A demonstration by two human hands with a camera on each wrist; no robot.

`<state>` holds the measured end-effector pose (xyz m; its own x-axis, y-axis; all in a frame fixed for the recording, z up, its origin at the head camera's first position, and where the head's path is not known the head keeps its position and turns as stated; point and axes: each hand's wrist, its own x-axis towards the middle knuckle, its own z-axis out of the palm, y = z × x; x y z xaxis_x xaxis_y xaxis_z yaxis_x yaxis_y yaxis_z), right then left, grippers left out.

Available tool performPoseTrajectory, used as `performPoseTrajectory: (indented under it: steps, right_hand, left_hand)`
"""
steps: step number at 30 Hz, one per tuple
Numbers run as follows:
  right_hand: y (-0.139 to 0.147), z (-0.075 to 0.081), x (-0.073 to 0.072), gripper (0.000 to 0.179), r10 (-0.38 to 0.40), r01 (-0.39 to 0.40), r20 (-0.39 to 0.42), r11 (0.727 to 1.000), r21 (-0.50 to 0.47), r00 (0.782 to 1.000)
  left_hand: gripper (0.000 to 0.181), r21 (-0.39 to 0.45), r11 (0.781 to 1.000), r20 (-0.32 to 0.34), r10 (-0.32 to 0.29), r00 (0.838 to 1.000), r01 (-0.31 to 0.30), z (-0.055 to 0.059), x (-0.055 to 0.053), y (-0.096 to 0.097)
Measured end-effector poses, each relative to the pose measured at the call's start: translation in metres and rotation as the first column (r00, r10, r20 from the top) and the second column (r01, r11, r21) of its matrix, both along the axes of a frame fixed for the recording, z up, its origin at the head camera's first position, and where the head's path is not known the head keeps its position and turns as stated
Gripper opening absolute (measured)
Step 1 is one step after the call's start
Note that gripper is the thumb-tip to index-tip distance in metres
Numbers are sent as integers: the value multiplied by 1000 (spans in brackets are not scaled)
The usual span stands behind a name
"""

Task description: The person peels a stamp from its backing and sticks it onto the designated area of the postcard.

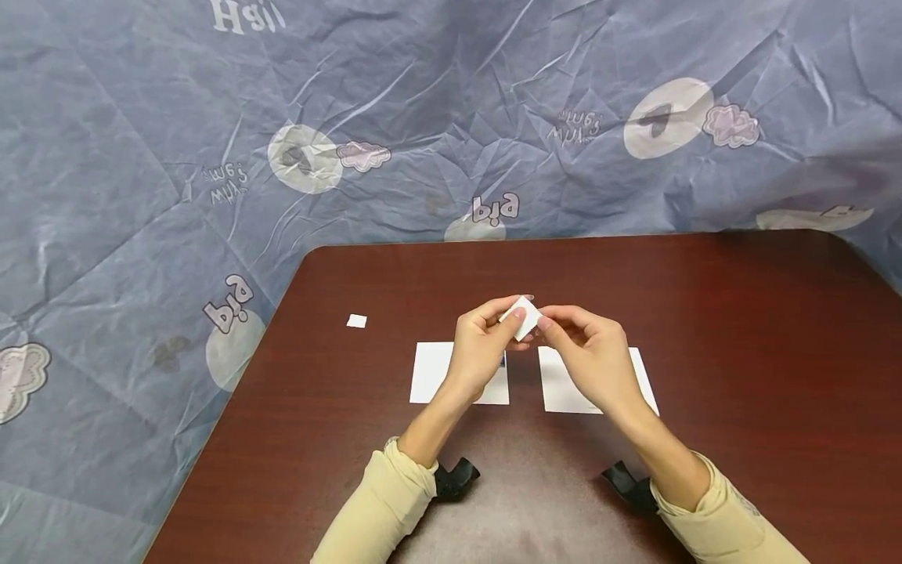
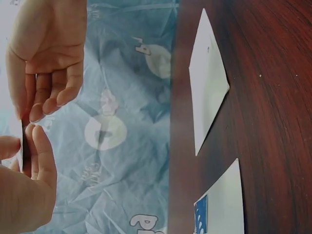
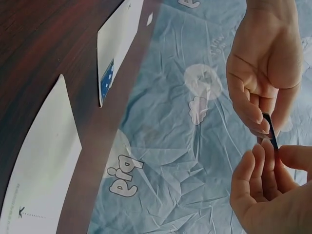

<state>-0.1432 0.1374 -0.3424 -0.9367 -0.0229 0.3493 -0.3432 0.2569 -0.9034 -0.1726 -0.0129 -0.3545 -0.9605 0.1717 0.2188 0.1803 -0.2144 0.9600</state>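
Note:
A small thin square piece (image 1: 523, 317), white on the face turned up in the head view and dark on its other side in the right wrist view, is held above the table. My left hand (image 1: 481, 345) pinches it, thumb on the white face and fingers behind. With thumb and fingertips, my right hand (image 1: 597, 356) pinches the right corner of the same piece. Below the left hand lies a white sheet (image 1: 428, 372) bearing a blue patch (image 3: 107, 80). Another white sheet (image 1: 564, 385), with small print near one edge, lies under the right hand.
A second small white square (image 1: 356, 321) lies on the dark red-brown table (image 1: 761, 352), toward the far left. Behind the table hangs a creased blue printed cloth (image 1: 423, 102). Black straps (image 1: 456, 479) show by the cream sleeves (image 1: 384, 501).

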Motion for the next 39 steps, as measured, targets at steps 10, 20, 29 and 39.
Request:
performPoseTrajectory:
  steps: [10,20,29,39]
  right_hand:
    - [0,3,1,17,22,-22,38,1000,3,999]
    - [2,6,1,17,55,-51,87,998,-44,995]
    - [-4,-2,1,19,-10,17,46,987,-162,999]
    - [-6,-5,1,18,-80,65,-116,990,-127,990]
  left_hand:
    - [21,4,1000,-49,-9,999,9,2,1,0]
    - [18,-160,987,-108,1,994,-18,3,0,-5]
    - [14,-171,978,-187,83,979,-115,-3,5,3]
    - [14,-73,988,-176,121,977,-135,-3,5,6]
